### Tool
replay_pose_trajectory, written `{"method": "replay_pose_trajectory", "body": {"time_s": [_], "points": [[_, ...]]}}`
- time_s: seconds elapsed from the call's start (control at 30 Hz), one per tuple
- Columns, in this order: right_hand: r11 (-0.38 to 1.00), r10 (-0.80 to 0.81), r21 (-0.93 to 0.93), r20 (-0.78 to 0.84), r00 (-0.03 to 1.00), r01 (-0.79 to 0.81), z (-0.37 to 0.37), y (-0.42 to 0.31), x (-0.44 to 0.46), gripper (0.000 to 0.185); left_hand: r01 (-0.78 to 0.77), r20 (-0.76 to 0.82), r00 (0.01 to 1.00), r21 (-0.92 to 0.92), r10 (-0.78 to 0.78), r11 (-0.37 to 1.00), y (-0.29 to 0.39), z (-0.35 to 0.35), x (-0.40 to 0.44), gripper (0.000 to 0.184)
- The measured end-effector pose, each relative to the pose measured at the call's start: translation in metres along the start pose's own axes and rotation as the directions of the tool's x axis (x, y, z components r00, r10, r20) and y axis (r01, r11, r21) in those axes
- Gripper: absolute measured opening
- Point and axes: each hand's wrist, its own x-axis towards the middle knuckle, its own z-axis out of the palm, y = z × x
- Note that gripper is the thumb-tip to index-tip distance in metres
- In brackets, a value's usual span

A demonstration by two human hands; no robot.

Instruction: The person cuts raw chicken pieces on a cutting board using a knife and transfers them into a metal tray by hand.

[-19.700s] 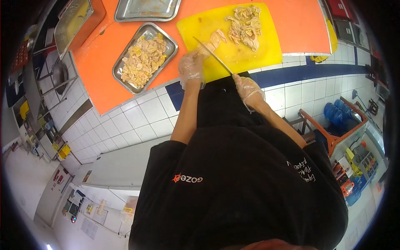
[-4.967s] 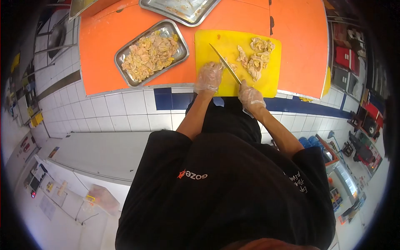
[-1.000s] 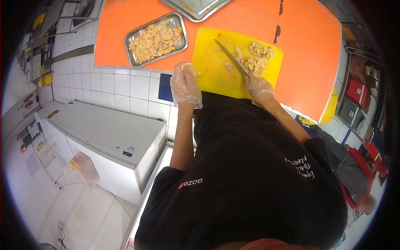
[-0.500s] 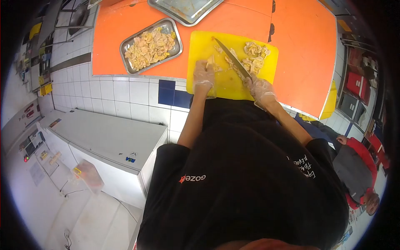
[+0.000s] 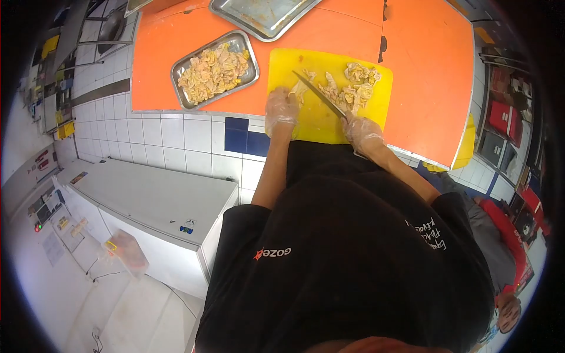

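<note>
My right hand [image 5: 364, 130], in a clear plastic glove, is wrapped round the handle of a knife [image 5: 321, 95]. Its blade points up and left across a yellow cutting board [image 5: 329, 126]. At the board's left edge, my gloved left hand [image 5: 282, 110] has its fingers curled against a pale, wrinkled strip of meat [image 5: 299, 92], perhaps chicken skin. Cut pale pieces [image 5: 330, 87] lie beyond the blade. Further right is a larger pile of the same meat [image 5: 358, 94], partly behind the knife.
A steel tray [image 5: 254, 75] heaped with similar pieces stands left of the board on the orange table [image 5: 159, 65]. Another metal tray [image 5: 265, 29] lies at the far side. A white chest freezer [image 5: 153, 197] is on my left; a person in red and grey [image 5: 500, 235] is at right.
My left hand has shifted slightly left. The knife has moved left and a little toward me, away from the larger pile. The other person has moved lower in view.
</note>
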Motion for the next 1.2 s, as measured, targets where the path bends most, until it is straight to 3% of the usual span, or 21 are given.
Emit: {"method": "replay_pose_trajectory", "body": {"time_s": [0.13, 0.17, 0.2, 0.23, 0.27, 0.33, 0.37, 0.4, 0.43, 0.47, 0.53, 0.6, 0.73, 0.9, 1.03, 1.1, 1.2], "points": [[0.996, -0.070, 0.049, -0.033, 0.997, 0.071, 0.008, -0.007, -0.008, 0.031, -0.130, -0.136, 0.984, -0.109, 0.114, 0.986, -0.026, 0.022, -0.002, 0.023], [0.994, -0.061, 0.086, -0.086, 0.994, 0.069, 0.013, -0.007, -0.011, 0.028, -0.204, -0.173, 0.965, -0.039, 0.195, 0.978, -0.037, 0.020, -0.006, 0.022], [0.983, -0.181, -0.027, 0.002, 0.984, 0.181, 0.026, -0.004, -0.008, 0.026, -0.306, -0.196, 0.933, 0.007, 0.302, 0.952, -0.039, 0.026, -0.006, 0.021], [0.958, -0.243, -0.133, 0.088, 0.966, 0.253, 0.045, 0.004, 0.004, 0.024, -0.398, -0.312, 0.868, 0.028, 0.387, 0.917, -0.054, 0.038, -0.016, 0.022], [0.954, -0.290, -0.084, -0.020, 0.957, 0.287, 0.072, 0.009, 0.009, 0.024, -0.513, -0.452, 0.707, 0.200, 0.543, 0.835, -0.052, 0.042, -0.017, 0.029], [0.975, -0.221, -0.013, -0.127, 0.967, 0.221, 0.095, 0.001, 0.025, 0.027, -0.348, -0.283, 0.901, -0.018, 0.329, 0.937, -0.032, 0.031, -0.015, 0.044], [0.989, -0.135, 0.038, -0.110, 0.985, 0.140, 0.055, -0.015, 0.010, 0.022, -0.214, -0.155, 0.966, -0.045, 0.205, 0.976, -0.021, 0.025, -0.013, 0.051], [0.984, -0.154, 0.075, -0.081, 0.985, 0.160, 0.059, -0.014, 0.017, 0.016, -0.140, -0.061, 0.989, -0.044, 0.137, 0.989, -0.011, 0.018, -0.015, 0.059], [0.977, -0.173, 0.114, -0.051, 0.984, 0.178, 0.066, -0.012, 0.024, 0.010, -0.154, -0.027, 0.987, 0.055, 0.156, 0.987, -0.034, 0.030, -0.004, 0.056], [0.963, -0.159, 0.195, -0.156, 0.975, 0.188, 0.085, -0.012, 0.034, 0.015, -0.243, -0.078, 0.965, 0.079, 0.249, 0.967, -0.026, 0.026, -0.007, 0.038], [0.974, -0.111, 0.177, -0.165, 0.980, 0.140, 0.093, -0.020, 0.045, 0.017, -0.437, -0.180, 0.883, 0.018, 0.433, 0.899, -0.044, 0.032, -0.002, 0.030], [0.978, -0.006, 0.209, -0.056, 0.998, 0.018, 0.060, -0.030, 0.030, 0.021, -0.418, -0.156, 0.899, -0.020, 0.410, 0.908, -0.022, 0.017, -0.005, 0.023], [0.969, 0.061, 0.243, -0.072, 0.996, -0.042, 0.037, -0.040, 0.012, 0.025, -0.381, -0.104, 0.920, -0.003, 0.379, 0.924, -0.020, 0.014, -0.005, 0.024], [0.966, 0.015, 0.258, -0.048, 0.999, -0.002, 0.000, -0.044, -0.017, 0.029, -0.301, -0.094, 0.952, -0.125, 0.291, 0.945, -0.049, 0.035, 0.008, 0.028], [0.976, 0.023, 0.214, 0.036, 0.999, -0.030, 0.026, -0.036, -0.011, 0.031, -0.346, -0.129, 0.934, -0.090, 0.334, 0.934, -0.040, 0.026, 0.006, 0.028], [0.973, 0.062, 0.220, 0.055, 0.997, -0.073, 0.014, -0.037, -0.026, 0.031, -0.274, -0.045, 0.961, -0.068, 0.271, 0.959, -0.030, 0.018, 0.001, 0.026], [0.959, 0.089, 0.268, 0.037, 0.995, -0.096, 0.000, -0.050, -0.035, 0.032, -0.275, -0.063, 0.961, -0.086, 0.270, 0.958, -0.043, 0.027, 0.004, 0.024]]}}
